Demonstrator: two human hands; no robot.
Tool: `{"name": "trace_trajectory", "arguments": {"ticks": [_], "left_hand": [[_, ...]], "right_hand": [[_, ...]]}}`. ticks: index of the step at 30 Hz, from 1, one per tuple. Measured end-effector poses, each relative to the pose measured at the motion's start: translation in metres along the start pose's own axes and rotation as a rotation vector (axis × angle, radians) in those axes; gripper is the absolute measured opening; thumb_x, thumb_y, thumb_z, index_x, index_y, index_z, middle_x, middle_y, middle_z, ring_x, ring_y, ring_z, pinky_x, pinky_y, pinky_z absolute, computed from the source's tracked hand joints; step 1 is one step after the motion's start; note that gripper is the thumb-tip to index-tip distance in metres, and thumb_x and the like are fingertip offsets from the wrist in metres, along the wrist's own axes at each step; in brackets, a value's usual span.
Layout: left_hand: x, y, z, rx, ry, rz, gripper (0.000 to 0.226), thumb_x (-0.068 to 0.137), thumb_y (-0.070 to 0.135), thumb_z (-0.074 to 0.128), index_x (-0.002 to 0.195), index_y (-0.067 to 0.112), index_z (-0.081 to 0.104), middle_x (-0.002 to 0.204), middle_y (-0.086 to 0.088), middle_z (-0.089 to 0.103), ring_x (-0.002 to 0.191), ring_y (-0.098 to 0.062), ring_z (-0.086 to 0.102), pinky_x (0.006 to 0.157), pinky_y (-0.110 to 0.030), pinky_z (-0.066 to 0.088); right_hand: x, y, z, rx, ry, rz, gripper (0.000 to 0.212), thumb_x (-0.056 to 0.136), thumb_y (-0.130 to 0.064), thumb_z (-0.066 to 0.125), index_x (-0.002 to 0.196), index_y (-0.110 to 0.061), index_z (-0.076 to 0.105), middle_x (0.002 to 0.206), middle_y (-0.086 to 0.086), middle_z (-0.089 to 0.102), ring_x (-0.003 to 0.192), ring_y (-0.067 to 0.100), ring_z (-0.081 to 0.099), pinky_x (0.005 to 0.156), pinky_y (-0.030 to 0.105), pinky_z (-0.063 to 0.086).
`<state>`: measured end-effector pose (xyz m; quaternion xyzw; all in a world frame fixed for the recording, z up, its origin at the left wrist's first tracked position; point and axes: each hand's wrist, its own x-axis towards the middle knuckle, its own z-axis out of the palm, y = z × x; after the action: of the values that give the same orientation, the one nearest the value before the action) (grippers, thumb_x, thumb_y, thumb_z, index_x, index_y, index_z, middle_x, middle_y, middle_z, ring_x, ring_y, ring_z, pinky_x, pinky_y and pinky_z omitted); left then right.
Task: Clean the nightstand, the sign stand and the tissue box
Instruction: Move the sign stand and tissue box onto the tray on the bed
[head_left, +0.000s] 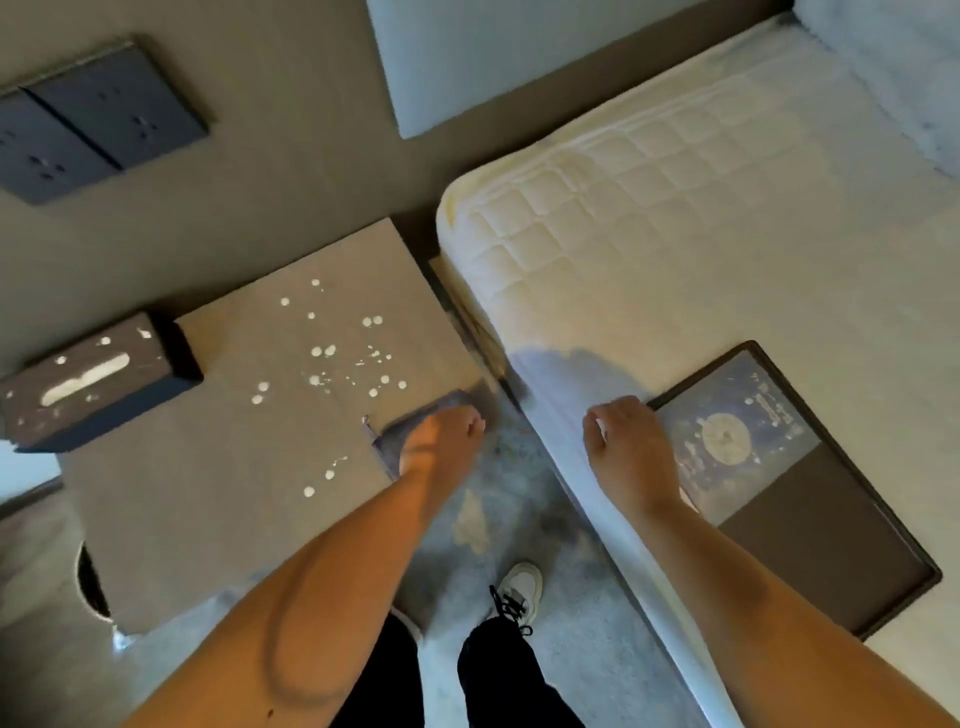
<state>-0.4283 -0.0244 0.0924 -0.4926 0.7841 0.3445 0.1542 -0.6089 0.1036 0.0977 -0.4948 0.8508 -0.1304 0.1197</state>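
Note:
The beige nightstand (249, 457) has white droplets spattered over its top. A dark tissue box (93, 379), also spotted white, stands at its far left edge. My left hand (441, 436) presses a grey-blue cloth (415, 421) onto the nightstand's right edge. The dark-framed sign stand (779, 478) lies flat on the bed with white specks on its picture. My right hand (628, 447) rests at the sign stand's near-left corner, fingers curled; whether it grips the frame is unclear.
A white quilted mattress (675, 218) fills the right side, close beside the nightstand. Dark wall sockets (104, 114) sit on the wall at upper left. Grey carpet (519, 519) and my shoe (519, 587) lie between nightstand and bed.

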Motion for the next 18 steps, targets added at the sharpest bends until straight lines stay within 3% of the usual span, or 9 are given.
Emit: {"name": "trace_trajectory", "arguments": {"ticks": [3,6,9,12,18], "left_hand": [[-0.023,-0.077,-0.020,-0.129,0.121,-0.165,0.031,0.100,0.027,0.040,0.103,0.009,0.064,0.109,-0.016,0.067,0.100,-0.035,0.062,0.082,-0.036,0.047],[-0.050,-0.158,-0.041,-0.275,0.251,-0.342,0.028,0.099,0.027,0.042,0.090,0.009,0.062,0.099,-0.017,0.066,0.084,-0.034,0.061,0.071,-0.035,0.047],[-0.077,-0.241,-0.059,-0.404,0.383,-0.480,0.030,0.099,0.031,0.036,0.090,0.013,0.058,0.093,-0.014,0.065,0.074,-0.030,0.060,0.067,-0.036,0.053],[-0.095,-0.319,-0.071,-0.531,0.525,-0.635,0.033,0.098,0.036,0.035,0.110,0.015,0.059,0.106,-0.012,0.066,0.086,-0.033,0.063,0.076,-0.041,0.055],[-0.093,-0.431,-0.101,-0.747,0.692,-0.792,0.050,0.097,0.043,0.034,0.139,0.016,0.041,0.141,-0.007,0.047,0.117,-0.031,0.054,0.092,-0.043,0.047]], "right_hand": [[0.021,-0.076,0.035,-0.053,-0.131,-0.170,0.016,0.088,-0.013,0.056,0.079,-0.004,0.066,0.078,0.018,0.062,0.070,0.039,0.058,0.064,0.041,0.051],[0.037,-0.155,0.074,-0.028,-0.224,-0.236,0.018,0.090,-0.019,0.056,0.078,-0.007,0.065,0.083,0.018,0.064,0.079,0.039,0.060,0.068,0.040,0.047],[0.047,-0.235,0.118,0.021,-0.319,-0.295,0.025,0.091,-0.022,0.051,0.091,-0.005,0.069,0.095,0.018,0.067,0.091,0.040,0.061,0.080,0.042,0.048],[0.054,-0.307,0.156,0.145,-0.410,-0.245,0.031,0.096,-0.026,0.051,0.113,-0.005,0.065,0.115,0.016,0.065,0.106,0.036,0.061,0.088,0.037,0.046],[0.079,-0.424,0.214,0.339,-0.510,-0.149,0.043,0.100,-0.041,0.042,0.127,-0.010,0.054,0.130,0.012,0.059,0.116,0.030,0.057,0.089,0.032,0.043]]}}
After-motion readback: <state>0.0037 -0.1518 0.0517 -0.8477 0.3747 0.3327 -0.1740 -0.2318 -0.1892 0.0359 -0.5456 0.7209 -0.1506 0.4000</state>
